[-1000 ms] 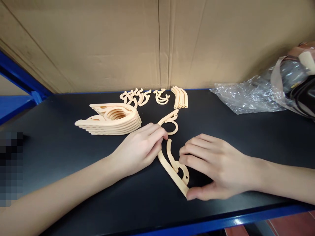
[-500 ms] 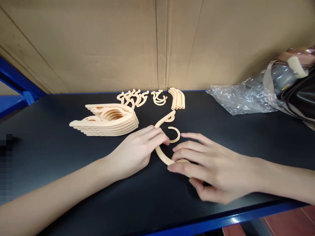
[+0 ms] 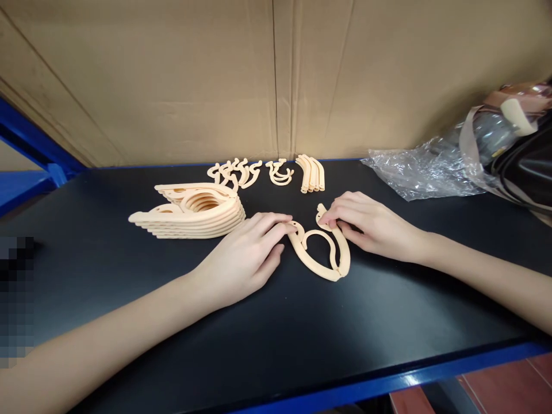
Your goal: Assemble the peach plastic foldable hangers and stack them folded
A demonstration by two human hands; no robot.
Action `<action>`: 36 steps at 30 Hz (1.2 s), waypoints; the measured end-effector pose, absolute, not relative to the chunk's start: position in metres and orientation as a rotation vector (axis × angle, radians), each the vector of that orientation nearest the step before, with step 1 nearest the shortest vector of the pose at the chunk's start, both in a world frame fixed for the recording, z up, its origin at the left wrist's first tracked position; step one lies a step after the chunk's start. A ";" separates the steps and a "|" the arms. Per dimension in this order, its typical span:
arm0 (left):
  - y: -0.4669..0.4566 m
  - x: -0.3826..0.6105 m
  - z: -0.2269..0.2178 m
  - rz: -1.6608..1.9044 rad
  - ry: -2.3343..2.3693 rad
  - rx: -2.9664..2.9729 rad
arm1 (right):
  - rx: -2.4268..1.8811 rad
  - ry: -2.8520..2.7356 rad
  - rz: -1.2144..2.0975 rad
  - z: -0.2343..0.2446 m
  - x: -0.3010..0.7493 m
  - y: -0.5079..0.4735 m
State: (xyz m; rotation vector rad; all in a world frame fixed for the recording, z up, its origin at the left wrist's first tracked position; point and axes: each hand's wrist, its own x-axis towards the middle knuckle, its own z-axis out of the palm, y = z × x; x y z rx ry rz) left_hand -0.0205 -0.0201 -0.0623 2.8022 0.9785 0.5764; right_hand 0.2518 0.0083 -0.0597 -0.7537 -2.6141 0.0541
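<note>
A cream folding clothes hanger [image 3: 318, 269] lies on the black tabletop between my hands, its two arms folded upward into a V and meeting at the near end. Its curved hook sits inside the V. My left hand [image 3: 248, 256] pinches the tip of the left arm, covering part of it. On the other side, my right hand [image 3: 368, 224] grips the right arm near its tip, fingers wrapped over it. Left of my left hand is a neat stack of folded hangers [image 3: 194, 231] of the same colour.
Loose cream hooks [image 3: 282, 179] and curved hanger arms [image 3: 314, 174] lie in small groups along the back, near a cardboard wall [image 3: 172, 80]. Crumpled clear plastic [image 3: 414, 172] and a black bag [image 3: 528, 167] stand at the right. A blue frame [image 3: 388, 385] edges the table [image 3: 259, 356].
My right hand has moved up and away, swinging the right arm of the hanger up into a V with the left one. My left hand stays at the left arm, nearer its tip.
</note>
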 end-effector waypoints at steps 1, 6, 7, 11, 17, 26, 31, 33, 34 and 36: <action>-0.020 -0.020 -0.061 0.568 0.974 2.809 | -0.769 -2.591 0.052 -0.061 0.252 0.009; -0.020 -0.019 -0.057 0.568 0.953 2.841 | -0.887 -2.514 0.059 -0.062 0.249 0.005; -0.020 -0.018 -0.057 0.568 0.953 2.846 | -0.901 -2.502 0.070 -0.061 0.248 0.004; -0.020 -0.018 -0.056 0.580 0.951 2.864 | -0.885 -2.464 0.093 -0.061 0.245 0.000; -0.019 -0.020 -0.060 0.692 0.906 2.874 | -0.764 -2.512 0.084 -0.058 0.243 -0.007; -0.020 -0.022 -0.062 0.553 0.849 2.808 | -0.627 -2.610 0.444 -0.059 0.236 -0.017; -0.019 -0.020 -0.058 0.482 0.851 2.739 | -0.621 -2.620 0.479 -0.060 0.237 -0.013; -0.019 -0.019 -0.058 0.483 0.857 2.723 | -0.626 -2.648 0.461 -0.059 0.238 -0.012; -0.019 -0.019 -0.057 0.487 0.859 2.718 | -0.630 -2.669 0.447 -0.059 0.238 -0.012; -0.019 -0.019 -0.057 0.502 0.854 2.719 | -0.625 -2.707 0.418 -0.057 0.238 -0.012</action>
